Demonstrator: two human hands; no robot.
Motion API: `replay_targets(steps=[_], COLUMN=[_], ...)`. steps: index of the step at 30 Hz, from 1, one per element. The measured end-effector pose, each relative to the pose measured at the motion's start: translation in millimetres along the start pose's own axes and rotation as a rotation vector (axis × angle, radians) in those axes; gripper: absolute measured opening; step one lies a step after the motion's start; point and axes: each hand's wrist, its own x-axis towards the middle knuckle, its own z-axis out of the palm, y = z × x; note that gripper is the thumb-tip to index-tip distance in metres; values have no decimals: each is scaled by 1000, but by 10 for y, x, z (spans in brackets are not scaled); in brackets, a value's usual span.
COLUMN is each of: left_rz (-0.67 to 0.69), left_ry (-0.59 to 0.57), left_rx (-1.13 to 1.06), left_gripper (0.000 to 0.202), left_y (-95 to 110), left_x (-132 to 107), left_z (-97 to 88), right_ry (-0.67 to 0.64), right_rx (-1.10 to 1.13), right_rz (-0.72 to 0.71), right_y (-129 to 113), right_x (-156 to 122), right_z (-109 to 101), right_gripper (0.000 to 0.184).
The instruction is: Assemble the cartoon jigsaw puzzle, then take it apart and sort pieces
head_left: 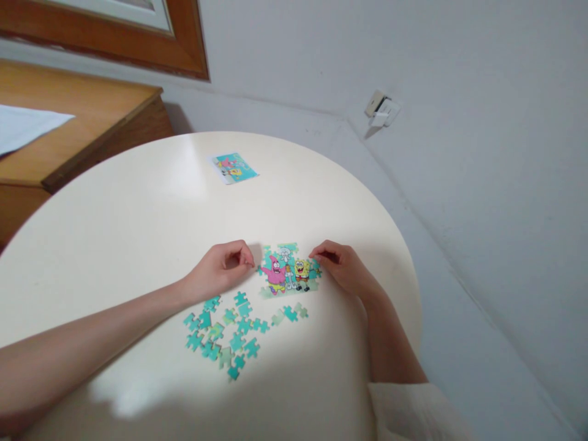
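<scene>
A partly joined cartoon jigsaw puzzle [289, 272] lies on the round cream table [138, 208]. My left hand [223, 269] rests curled at the puzzle's left edge, fingertips pinched against it. My right hand [340, 264] is curled at the right edge, fingertips pinched on the puzzle's border. Several loose teal puzzle pieces [229, 334] are scattered just below the hands, nearer to me.
A small reference picture card [233, 167] lies at the table's far side. A wooden desk [82, 128] with a white sheet [22, 125] stands at the left. A wall socket [382, 110] sits low on the wall beyond the table.
</scene>
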Motion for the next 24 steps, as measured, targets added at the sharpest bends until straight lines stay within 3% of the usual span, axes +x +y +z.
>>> replay_targets(steps=[24], left_rz=[12], left_ry=[8], left_rx=[-10], left_gripper=[13], left_y=[12], left_x=[0], left_z=[-1], right_ry=[26], right_rx=[-80], right_rz=[-51], right_y=[28], right_x=[-1], right_z=[55], right_gripper=[14])
